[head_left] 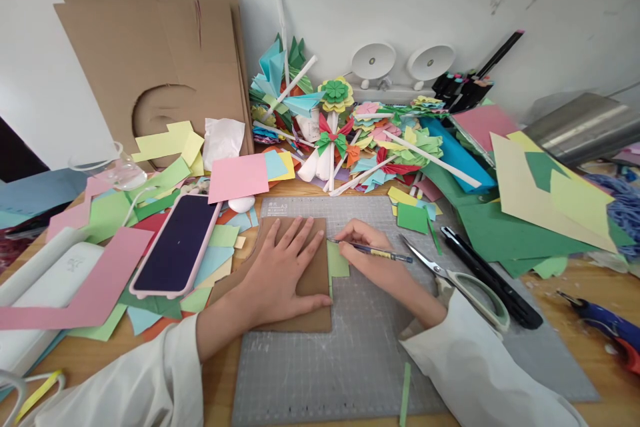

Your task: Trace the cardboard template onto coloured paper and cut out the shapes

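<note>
As seen from the head camera, the left hand (285, 274) lies flat, fingers spread, on brown cardboard (310, 318) partly covering a gray cutting mat (360, 360); the right hand (370, 270), fingers curled, pinches a slim pen (387, 253), tip at the cardboard's right edge. Scissors (457, 284) lie just rightward; bare mat opens between the forearms.

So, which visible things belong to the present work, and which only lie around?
Seemingly in use:
- brown flat cardboard
- slim dark pen
- green rectangular paper
- grey gridded mat

Seemingly lying about:
- pink-framed rectangular phone
- clear plastic container
- silver metal cylinder
</note>
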